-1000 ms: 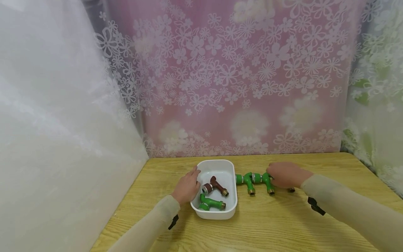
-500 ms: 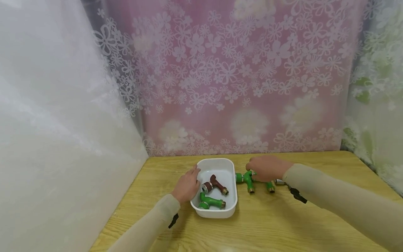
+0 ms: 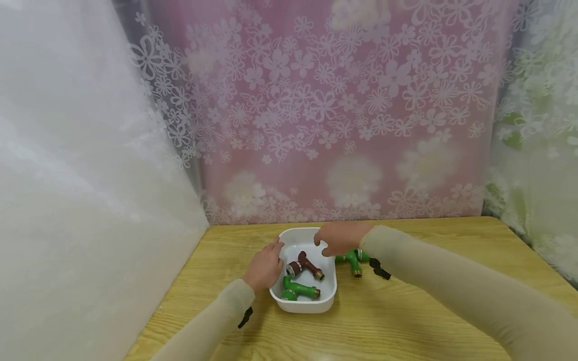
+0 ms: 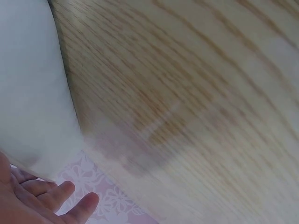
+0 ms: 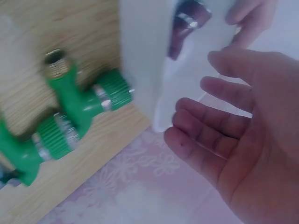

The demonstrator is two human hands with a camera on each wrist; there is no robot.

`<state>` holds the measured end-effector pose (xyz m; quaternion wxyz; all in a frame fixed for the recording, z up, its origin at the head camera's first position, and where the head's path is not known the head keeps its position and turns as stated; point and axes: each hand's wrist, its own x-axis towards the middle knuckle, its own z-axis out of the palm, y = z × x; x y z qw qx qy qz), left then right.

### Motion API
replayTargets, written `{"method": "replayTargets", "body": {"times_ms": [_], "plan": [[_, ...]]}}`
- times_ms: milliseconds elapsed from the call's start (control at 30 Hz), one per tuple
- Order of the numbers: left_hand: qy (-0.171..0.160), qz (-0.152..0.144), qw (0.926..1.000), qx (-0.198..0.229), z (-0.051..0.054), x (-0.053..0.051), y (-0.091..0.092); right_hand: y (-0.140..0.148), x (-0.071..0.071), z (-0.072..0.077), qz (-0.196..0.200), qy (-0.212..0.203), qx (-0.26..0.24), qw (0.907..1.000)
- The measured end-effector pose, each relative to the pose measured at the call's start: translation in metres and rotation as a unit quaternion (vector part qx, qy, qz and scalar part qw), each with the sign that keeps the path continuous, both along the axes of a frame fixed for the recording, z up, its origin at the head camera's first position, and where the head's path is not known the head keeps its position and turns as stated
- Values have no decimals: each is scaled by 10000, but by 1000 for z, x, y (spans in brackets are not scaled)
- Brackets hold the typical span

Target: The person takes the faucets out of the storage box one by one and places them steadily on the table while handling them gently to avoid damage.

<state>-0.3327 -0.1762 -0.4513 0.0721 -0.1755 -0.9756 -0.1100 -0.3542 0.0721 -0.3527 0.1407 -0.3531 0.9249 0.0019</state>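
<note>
Hovering at the tub [image 3: 307, 307], the right hand [image 3: 339, 237] held nothing; two taps [image 3: 309, 264] were in, to its left, green taps [image 3: 353, 259] still out, by its wrist. The left hand [image 3: 263, 269] touched the tub, grip unclear.

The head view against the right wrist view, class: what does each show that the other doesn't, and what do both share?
Only the head view: the green fitting in the white tray, the right sleeve, black straps.
Only the right wrist view: the palm side of the right hand, fingers loosely curled, holding nothing.
Both: the brown fitting in the tray, green fittings on the wooden table beside it, the left hand, the flowered curtain.
</note>
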Motion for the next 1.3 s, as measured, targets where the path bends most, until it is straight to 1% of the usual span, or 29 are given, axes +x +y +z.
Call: {"method": "replayTargets", "body": {"times_ms": [167,233,367,433,667,800,900,967,1100,1200,1300], "plan": [[124,-56,9999,-78,-2,-1,-1,-22,-12,1,-69,-310,137,9994],[141,-63,9998,-85,-2,-1,-1,-28,-15,2,-184,-459,197,9986],[146,-72,9998,-97,-3,-1,-1,-38,-20,-1,-405,-774,143,9961],[145,-82,9998,-113,-3,0,-2,-42,-22,-3,-452,-904,110,9948],[352,-124,9992,-160,-4,0,-2,-53,-30,-7,-591,-1009,252,9928],[333,-117,9992,-195,-3,-1,-2,-58,-35,-11,-705,-1063,398,9910],[252,-100,9996,-101,-3,-1,-1,-64,-38,-17,-770,-1103,481,9897],[202,-79,9998,-10,-2,-2,0,-69,-39,-21,-797,-1182,523,9884],[140,-36,9999,18,-3,-3,-1,-76,-42,-28,-849,-1463,599,9838],[147,-21,9999,-42,-5,-4,-2,-79,-43,-30,-785,-1547,665,9826],[184,-57,9998,-75,-4,-3,-1,-79,-41,-30,-767,-1504,683,9833]]}}
